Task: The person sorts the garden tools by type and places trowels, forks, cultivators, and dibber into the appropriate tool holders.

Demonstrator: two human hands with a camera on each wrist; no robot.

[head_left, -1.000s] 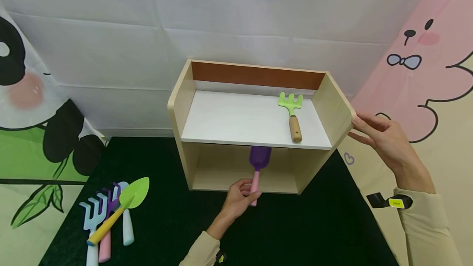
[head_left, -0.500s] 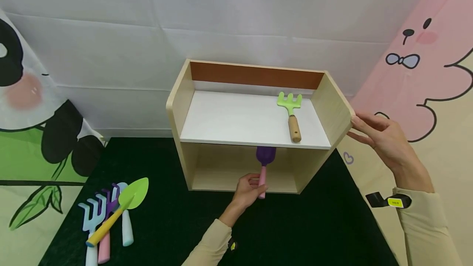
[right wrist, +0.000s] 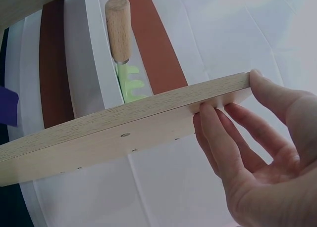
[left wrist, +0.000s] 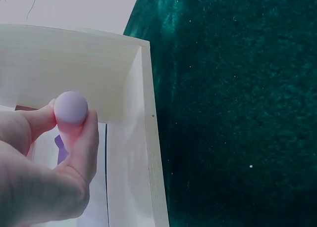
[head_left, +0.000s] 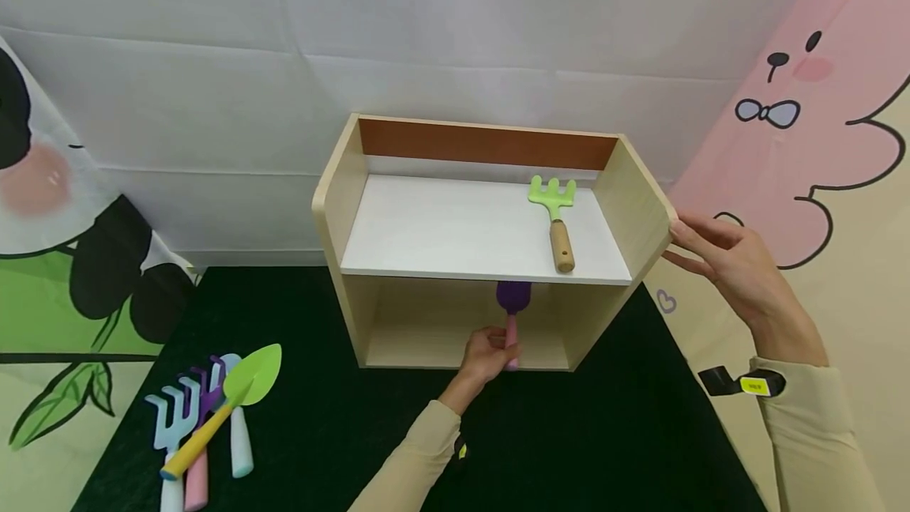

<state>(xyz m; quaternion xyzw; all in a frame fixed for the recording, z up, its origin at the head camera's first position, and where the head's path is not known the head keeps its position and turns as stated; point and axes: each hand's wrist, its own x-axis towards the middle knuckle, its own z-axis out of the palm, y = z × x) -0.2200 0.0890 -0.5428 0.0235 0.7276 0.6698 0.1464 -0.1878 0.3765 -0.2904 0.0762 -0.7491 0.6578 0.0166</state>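
Observation:
My left hand [head_left: 489, 355] pinches the pink handle of a purple toy trowel [head_left: 513, 295] in front of the shelf's lower compartment. The trowel's blade points into that compartment, its tip hidden under the white board. In the left wrist view, thumb and fingers close around the rounded handle end [left wrist: 71, 108]. My right hand [head_left: 739, 275] holds the right side panel of the wooden shelf [head_left: 636, 212] near its upper front corner. Thumb at the edge, fingers against the outer face, as the right wrist view shows. A green toy rake [head_left: 560, 243] with a wooden handle lies on the upper board.
On the dark green tablecloth [head_left: 320, 433] at the left lies a pile of toy garden tools: a light blue rake [head_left: 171, 421], a purple fork [head_left: 211, 393], and a green trowel with yellow handle [head_left: 249, 382] across them. A white cloth wall [head_left: 455, 30] stands behind the shelf.
My left hand has moved right and forward, taking the purple trowel deeper into the lower compartment. The right hand keeps its hold on the side panel.

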